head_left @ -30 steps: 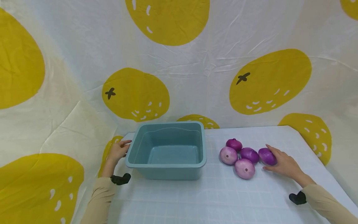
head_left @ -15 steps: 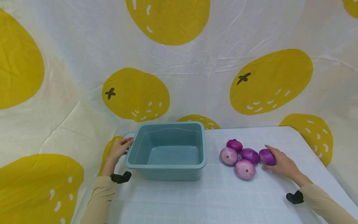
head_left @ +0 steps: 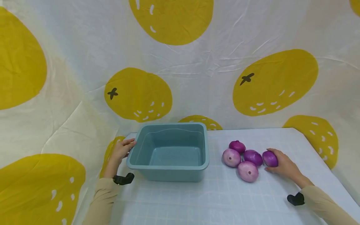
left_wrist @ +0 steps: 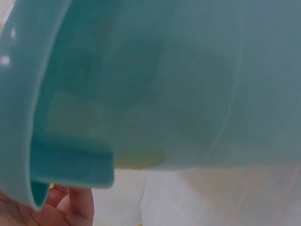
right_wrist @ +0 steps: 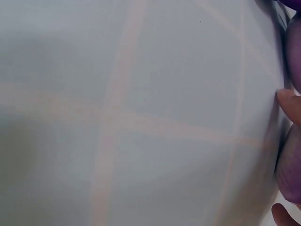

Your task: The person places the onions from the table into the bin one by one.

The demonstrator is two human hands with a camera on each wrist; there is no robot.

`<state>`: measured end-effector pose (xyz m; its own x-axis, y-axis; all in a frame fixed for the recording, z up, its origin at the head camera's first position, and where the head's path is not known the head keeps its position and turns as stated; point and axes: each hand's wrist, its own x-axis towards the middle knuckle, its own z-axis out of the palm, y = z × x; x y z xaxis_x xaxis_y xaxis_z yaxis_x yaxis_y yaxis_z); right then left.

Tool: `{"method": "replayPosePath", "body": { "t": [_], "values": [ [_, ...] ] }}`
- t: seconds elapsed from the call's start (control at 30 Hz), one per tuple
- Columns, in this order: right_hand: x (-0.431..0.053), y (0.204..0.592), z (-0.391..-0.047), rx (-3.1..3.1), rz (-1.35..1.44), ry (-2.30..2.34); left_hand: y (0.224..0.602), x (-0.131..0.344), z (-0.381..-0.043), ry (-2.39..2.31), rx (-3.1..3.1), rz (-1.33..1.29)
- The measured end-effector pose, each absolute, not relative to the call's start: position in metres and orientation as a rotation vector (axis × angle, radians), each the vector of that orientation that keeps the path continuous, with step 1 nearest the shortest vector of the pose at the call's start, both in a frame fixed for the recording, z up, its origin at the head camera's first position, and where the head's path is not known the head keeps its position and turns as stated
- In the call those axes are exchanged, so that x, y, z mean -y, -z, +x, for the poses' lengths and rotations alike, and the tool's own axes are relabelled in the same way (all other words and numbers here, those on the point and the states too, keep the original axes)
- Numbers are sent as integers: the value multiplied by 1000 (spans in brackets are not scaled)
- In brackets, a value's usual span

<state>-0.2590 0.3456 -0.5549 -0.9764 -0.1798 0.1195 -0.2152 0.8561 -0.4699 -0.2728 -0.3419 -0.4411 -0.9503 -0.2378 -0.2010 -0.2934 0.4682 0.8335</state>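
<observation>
At the frame's right, your right hand [head_left: 284, 165] curves thumb and fingers around the outermost purple onion [head_left: 270, 159]; snug, even pressure should clear the neighbouring onion [head_left: 253, 157]; centre left, your left hand [head_left: 120, 150], fingers loosely extended, touches the basin [head_left: 168, 167]

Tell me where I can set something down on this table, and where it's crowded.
Bare table lies in front of the tub and onions, in a narrow strip between them, and behind the onions. It's crowded at the onion cluster, where the right hand grips the rightmost onion, and left of the tub, beside the left hand.
</observation>
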Motion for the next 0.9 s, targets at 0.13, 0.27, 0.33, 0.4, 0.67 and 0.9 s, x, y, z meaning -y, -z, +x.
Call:
{"method": "replayPosePath", "body": {
  "t": [0.13,0.27,0.33,0.4,0.67,0.9],
  "values": [
    [-345,559,-261,2888,347,-820,472,358,-292,-1485,-2662,-578],
    [-343,560,-262,2873,341,-849,489,369,-300,-1504,-2656,-572],
    [-342,561,-262,2880,328,-857,460,349,-280,-1514,-2621,-579],
    [-342,563,-262,2882,315,-867,450,342,-274,-1497,-2622,-617],
    [-341,566,-263,2803,311,-901,428,316,-260,-1549,-2672,-687],
    [-339,565,-262,2826,269,-900,428,313,-260,-1567,-2662,-748]
  ]
}}
